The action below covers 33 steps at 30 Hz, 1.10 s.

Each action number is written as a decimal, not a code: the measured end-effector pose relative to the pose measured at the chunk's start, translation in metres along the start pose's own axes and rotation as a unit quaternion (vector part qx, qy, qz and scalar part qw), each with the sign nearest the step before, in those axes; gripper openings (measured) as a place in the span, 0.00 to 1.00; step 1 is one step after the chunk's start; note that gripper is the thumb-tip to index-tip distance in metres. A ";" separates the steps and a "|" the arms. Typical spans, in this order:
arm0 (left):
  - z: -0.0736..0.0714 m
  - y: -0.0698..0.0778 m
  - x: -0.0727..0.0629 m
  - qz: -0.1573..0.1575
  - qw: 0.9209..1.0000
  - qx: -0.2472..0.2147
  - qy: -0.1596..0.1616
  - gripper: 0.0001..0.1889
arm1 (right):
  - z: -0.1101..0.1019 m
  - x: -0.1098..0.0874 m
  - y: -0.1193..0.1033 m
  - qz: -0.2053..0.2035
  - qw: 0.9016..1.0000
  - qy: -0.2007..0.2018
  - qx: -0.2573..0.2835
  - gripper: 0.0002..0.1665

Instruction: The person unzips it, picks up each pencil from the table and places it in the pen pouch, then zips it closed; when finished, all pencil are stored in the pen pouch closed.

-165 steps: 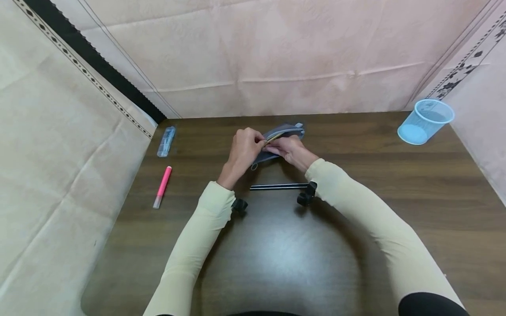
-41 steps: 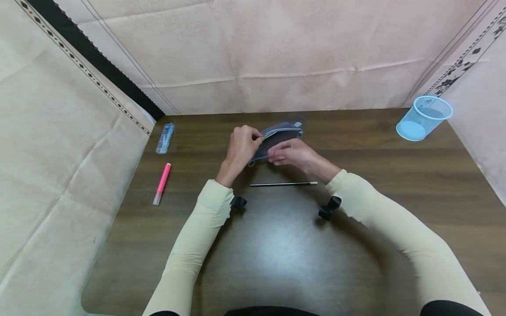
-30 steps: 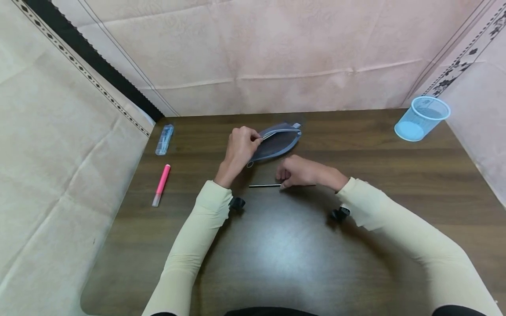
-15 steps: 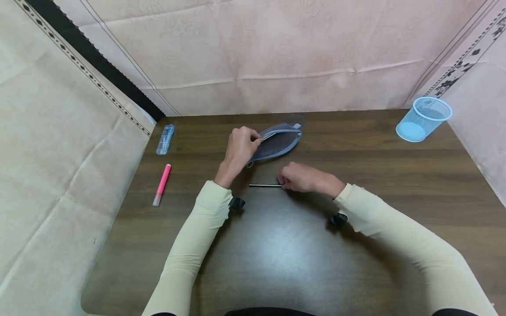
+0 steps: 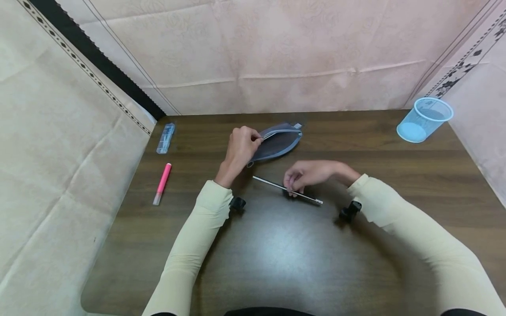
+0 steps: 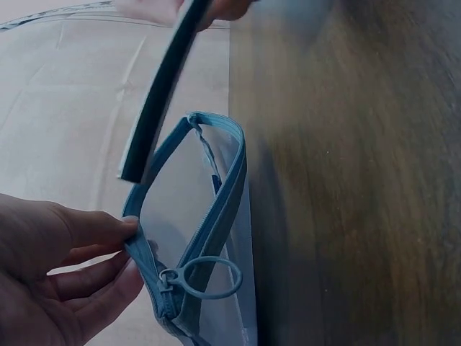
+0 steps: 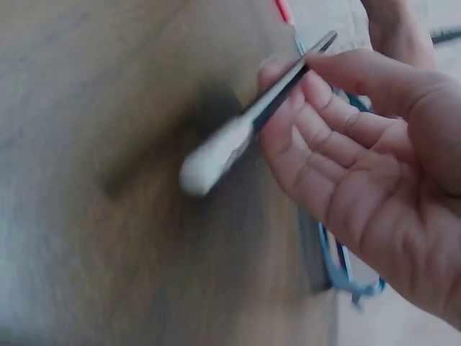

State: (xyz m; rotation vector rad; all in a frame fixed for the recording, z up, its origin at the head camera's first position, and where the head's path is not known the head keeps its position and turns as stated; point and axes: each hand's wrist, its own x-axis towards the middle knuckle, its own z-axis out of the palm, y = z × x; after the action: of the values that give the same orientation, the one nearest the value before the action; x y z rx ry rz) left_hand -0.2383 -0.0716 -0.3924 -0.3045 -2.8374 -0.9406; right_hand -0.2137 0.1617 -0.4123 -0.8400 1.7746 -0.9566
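Observation:
In the head view my left hand [image 5: 242,147] pinches the near-left edge of a see-through pencil pouch [image 5: 272,149] with blue zipper trim. Its mouth gapes wide in the left wrist view, where the ring-shaped zipper pull [image 6: 210,277] hangs at the near end. Something slim lies inside the pouch. My right hand [image 5: 306,174] holds a dark, silver-striped pencil [image 5: 269,181] between thumb and fingers, raised off the table and slanted. The pencil's white eraser end [image 7: 209,169] points away from the pouch; its blunt other end overlaps the pouch mouth in the left wrist view.
A pink marker [image 5: 162,183] and a clear blue flat case [image 5: 165,138] lie on the wooden table [image 5: 221,272] at the left. At the back right stands a blue translucent cup [image 5: 421,123]. A pale cloth backdrop [image 5: 276,57] rises behind the table.
My right hand left the pouch, took hold of the pencil on the table and lifted it, turning it to a slant. The left hand stayed at the pouch, whose mouth has widened.

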 end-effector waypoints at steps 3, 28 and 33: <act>0.000 0.000 0.000 0.000 1.000 0.001 0.000 0.06 | -0.012 -0.006 0.009 0.035 0.992 0.017 0.116 0.17; 0.001 0.004 0.001 -0.007 1.000 -0.001 -0.010 0.07 | -0.051 0.038 0.007 0.061 0.677 0.238 0.694 0.09; 0.002 0.007 0.002 -0.008 1.000 -0.009 -0.015 0.07 | -0.048 0.059 -0.005 0.063 0.683 0.298 0.664 0.27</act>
State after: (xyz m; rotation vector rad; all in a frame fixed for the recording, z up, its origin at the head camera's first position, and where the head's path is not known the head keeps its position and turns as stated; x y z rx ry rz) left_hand -0.2388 -0.0646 -0.3893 -0.3008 -2.8648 -0.9735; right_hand -0.2776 0.1204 -0.4184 0.6057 1.0183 -2.1168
